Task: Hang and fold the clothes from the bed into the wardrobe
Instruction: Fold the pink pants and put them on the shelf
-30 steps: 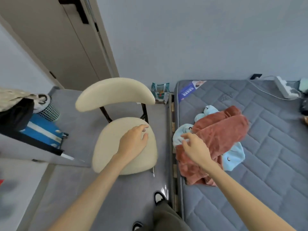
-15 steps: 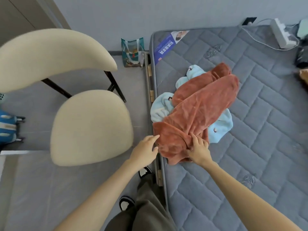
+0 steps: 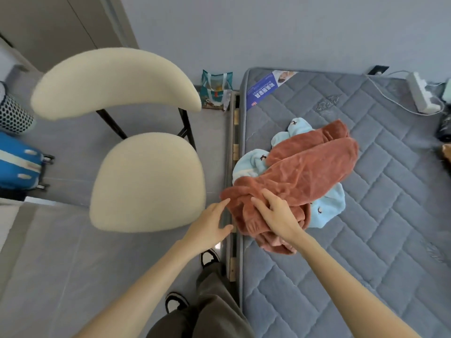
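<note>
Rust garment [image 3: 305, 176] on the mattress [image 3: 366, 252] lies under the right grip [image 3: 275, 217], fingers spread; left grip [image 3: 210, 225], also unclenched, touches its edge.

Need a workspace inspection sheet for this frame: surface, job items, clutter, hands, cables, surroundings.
Surface: grey quilted mattress, no sheet.
Job's things: rust-brown garment crumpled on top of a light blue garment, near the mattress edge.
Clutter: cream chair beside the bed; teal bag by the wall; blue suitcase far left.
Hands: left hand open, fingertips at the rust-brown garment's edge; right hand lies on it, grip unclear.
Cables: white power strip on the mattress, white cable beside it.
Surroundings: pale wall; open wardrobe: nothing seen.
</note>
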Demonstrator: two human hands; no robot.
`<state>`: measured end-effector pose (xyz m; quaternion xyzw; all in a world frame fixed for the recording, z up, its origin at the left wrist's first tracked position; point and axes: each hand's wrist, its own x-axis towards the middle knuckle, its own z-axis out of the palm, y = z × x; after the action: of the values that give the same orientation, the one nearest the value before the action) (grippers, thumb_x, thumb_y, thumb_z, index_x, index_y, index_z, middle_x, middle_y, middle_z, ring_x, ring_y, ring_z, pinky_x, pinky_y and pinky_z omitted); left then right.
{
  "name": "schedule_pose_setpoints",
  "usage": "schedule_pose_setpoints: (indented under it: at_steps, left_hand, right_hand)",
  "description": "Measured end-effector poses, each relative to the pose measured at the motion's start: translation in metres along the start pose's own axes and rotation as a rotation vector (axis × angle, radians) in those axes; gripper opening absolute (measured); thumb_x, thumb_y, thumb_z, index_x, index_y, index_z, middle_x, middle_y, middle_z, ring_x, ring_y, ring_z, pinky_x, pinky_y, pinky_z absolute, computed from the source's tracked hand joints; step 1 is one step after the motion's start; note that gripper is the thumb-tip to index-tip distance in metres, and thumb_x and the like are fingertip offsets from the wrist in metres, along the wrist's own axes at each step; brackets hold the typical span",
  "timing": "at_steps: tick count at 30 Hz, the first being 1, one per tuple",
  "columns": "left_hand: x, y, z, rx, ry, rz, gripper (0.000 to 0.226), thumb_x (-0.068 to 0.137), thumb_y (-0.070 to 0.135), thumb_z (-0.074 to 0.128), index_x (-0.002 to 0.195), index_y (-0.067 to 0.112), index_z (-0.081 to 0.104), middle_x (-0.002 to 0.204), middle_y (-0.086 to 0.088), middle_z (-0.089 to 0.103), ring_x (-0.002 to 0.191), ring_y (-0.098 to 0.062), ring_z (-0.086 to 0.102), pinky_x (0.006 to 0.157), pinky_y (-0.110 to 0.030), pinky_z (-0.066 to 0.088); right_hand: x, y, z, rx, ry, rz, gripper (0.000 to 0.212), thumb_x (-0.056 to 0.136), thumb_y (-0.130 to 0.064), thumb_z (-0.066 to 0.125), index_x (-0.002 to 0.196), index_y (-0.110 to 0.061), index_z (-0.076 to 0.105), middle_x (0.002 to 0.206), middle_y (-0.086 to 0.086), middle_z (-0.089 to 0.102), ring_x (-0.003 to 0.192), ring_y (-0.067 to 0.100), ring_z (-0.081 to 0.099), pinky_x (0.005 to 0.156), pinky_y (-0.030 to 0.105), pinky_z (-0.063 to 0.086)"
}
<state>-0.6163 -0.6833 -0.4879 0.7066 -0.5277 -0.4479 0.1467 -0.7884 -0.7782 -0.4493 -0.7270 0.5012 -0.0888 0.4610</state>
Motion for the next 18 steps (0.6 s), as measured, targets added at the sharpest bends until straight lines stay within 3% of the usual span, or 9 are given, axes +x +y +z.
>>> schedule_pose_setpoints:
  at_steps: [2,3,5,6,11,15,18]
  left_hand:
    - [-0.021,0.008,-0.019,-0.046,0.037,0.061,0.082,0.086,0.035,0.066,0.152,0.024,0.020,0.151,0.000,0.032,0.137,-0.015,0.032,0.111,-0.030,0.031]
    - [-0.031,0.012,-0.027,-0.070,0.041,0.101,0.085,0.082,0.037,0.068,0.152,0.027,0.020,0.150,0.002,0.032,0.137,-0.014,0.031,0.112,-0.031,0.030]
    - [-0.055,0.022,-0.049,-0.124,0.078,0.173,0.087,0.074,0.044,0.074,0.147,0.033,0.026,0.145,0.009,0.038,0.134,-0.008,0.035,0.111,-0.032,0.033]
    - [-0.069,0.026,-0.065,-0.160,0.124,0.197,0.086,0.071,0.047,0.076,0.143,0.035,0.029,0.141,0.013,0.042,0.131,-0.005,0.038,0.108,-0.028,0.036]
    - [-0.127,0.044,-0.139,-0.538,0.406,0.305,0.069,0.074,0.031,0.081,0.126,0.056,0.041,0.119,0.030,0.058,0.114,0.007,0.055,0.084,-0.005,0.043]
    - [-0.170,0.045,-0.204,-0.445,0.636,0.350,0.067,0.070,0.047,0.080,0.122,0.062,0.040,0.121,0.028,0.058,0.113,0.010,0.054,0.086,-0.007,0.044]
    - [-0.195,0.035,-0.241,-0.310,0.764,0.329,0.064,0.070,0.050,0.076,0.125,0.049,0.043,0.122,0.022,0.054,0.117,0.004,0.049,0.097,-0.019,0.043]
  right_hand:
    - [0.001,-0.045,-0.011,0.132,-0.005,-0.066,0.013,0.099,-0.024,0.053,0.098,-0.021,0.065,0.089,-0.011,0.069,0.084,0.001,0.062,0.077,0.015,0.045]
    - [0.001,-0.066,-0.017,0.178,0.001,-0.095,0.017,0.099,-0.023,0.053,0.103,-0.012,0.066,0.094,0.000,0.069,0.089,0.009,0.064,0.082,0.023,0.048]
    - [0.001,-0.112,-0.024,0.269,-0.001,-0.130,0.031,0.098,-0.024,0.054,0.105,0.005,0.060,0.098,0.026,0.063,0.087,0.028,0.061,0.086,0.047,0.049]
    - [0.000,-0.137,-0.025,0.314,-0.004,-0.151,0.036,0.098,-0.025,0.055,0.104,0.010,0.056,0.100,0.033,0.059,0.083,0.031,0.059,0.085,0.052,0.048]
    - [-0.008,-0.242,-0.019,0.672,-0.091,-0.220,0.020,0.098,-0.016,0.054,0.103,0.004,0.055,0.090,0.017,0.067,0.081,0.027,0.064,0.068,0.033,0.055]
    - [-0.023,-0.319,-0.017,0.885,-0.164,-0.287,0.014,0.100,-0.016,0.052,0.090,-0.007,0.054,0.064,0.007,0.056,0.052,0.013,0.054,0.047,0.021,0.047]
    - [-0.042,-0.379,-0.018,0.923,-0.234,-0.357,0.018,0.101,-0.017,0.049,0.089,-0.010,0.059,0.059,0.004,0.043,0.047,0.010,0.043,0.044,0.019,0.045]
